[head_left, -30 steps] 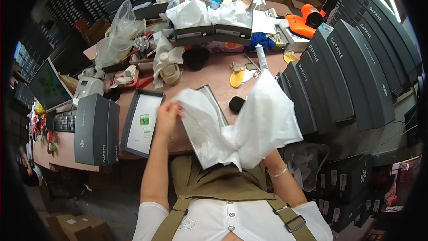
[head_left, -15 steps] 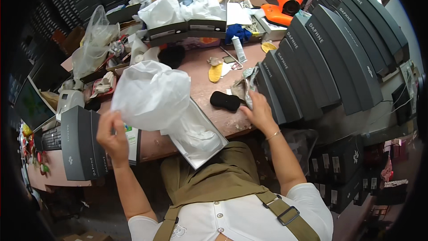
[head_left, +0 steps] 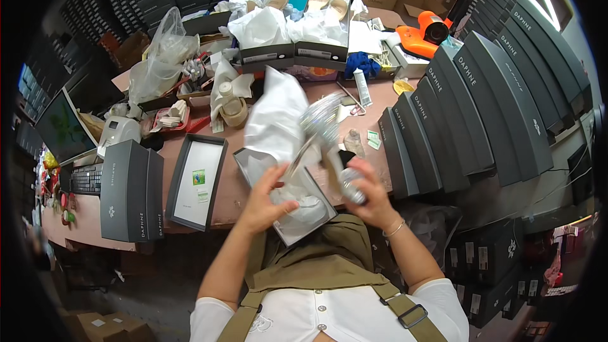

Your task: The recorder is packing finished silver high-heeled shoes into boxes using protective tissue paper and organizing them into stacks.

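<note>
My right hand is closed round the heel end of a glittery silver shoe, which is smeared by motion and tilted over the shoe box. Across from it, my left hand is over the box with thumb and fingers apart, close to the shoe. Below both hands lies an open shoe box with white tissue paper rising from its far end and more crumpled inside. Part of a black pad shows behind my right hand.
A box lid lies left of the box, beside upright grey shoe boxes. A long row of grey boxes lines the right. At the back stand open boxes with shoes, an orange tool and a white tube.
My left hand has let go of the tissue paper and moved right, over the box. My right hand has lifted the silver shoe off the table and brought it left. The view has shifted.
</note>
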Tool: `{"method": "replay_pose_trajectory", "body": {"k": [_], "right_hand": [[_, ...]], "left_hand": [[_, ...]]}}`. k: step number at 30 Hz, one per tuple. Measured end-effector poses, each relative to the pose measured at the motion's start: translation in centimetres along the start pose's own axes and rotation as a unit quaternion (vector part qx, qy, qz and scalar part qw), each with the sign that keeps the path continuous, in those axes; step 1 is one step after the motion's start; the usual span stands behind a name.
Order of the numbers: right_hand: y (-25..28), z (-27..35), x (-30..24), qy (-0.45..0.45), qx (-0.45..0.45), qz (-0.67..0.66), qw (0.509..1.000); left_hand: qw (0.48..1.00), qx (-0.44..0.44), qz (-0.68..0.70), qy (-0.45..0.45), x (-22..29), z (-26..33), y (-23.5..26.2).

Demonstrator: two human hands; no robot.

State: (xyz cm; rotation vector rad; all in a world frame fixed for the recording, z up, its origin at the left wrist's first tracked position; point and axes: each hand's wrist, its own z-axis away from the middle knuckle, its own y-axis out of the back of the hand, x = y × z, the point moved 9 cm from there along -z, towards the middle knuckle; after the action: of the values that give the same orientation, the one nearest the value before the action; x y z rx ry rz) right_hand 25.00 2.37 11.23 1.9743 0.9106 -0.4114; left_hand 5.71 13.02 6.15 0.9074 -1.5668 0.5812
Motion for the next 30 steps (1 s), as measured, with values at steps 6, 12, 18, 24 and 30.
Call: {"method": "replay_pose_trajectory", "body": {"k": [6,12,18,24,30], "right_hand": [[-2.6,-1.1,-1.6,-0.082,-0.071,-0.036,0.993],[-3.3,-1.7,-3.9,-0.254,-0.088,-0.561,0.783],[-5.6,2.6,-1.8,-0.331,-0.103,-0.491,0.799],[-1.2,8.5,0.3,-0.364,-0.025,-0.518,0.774],[1.4,9.7,-1.0,-0.308,0.135,-0.579,0.743]], "left_hand": [[0.992,0.107,0.060,-0.036,3.5,1.2,-0.9],[0.826,-0.105,-0.464,-0.301,10.4,0.0,-4.2],[0.902,-0.233,-0.321,-0.172,4.4,0.1,-4.6],[0.939,0.221,0.258,0.051,-3.1,-7.2,9.7],[0.886,0.435,0.097,-0.127,5.3,-7.8,20.0]]}}
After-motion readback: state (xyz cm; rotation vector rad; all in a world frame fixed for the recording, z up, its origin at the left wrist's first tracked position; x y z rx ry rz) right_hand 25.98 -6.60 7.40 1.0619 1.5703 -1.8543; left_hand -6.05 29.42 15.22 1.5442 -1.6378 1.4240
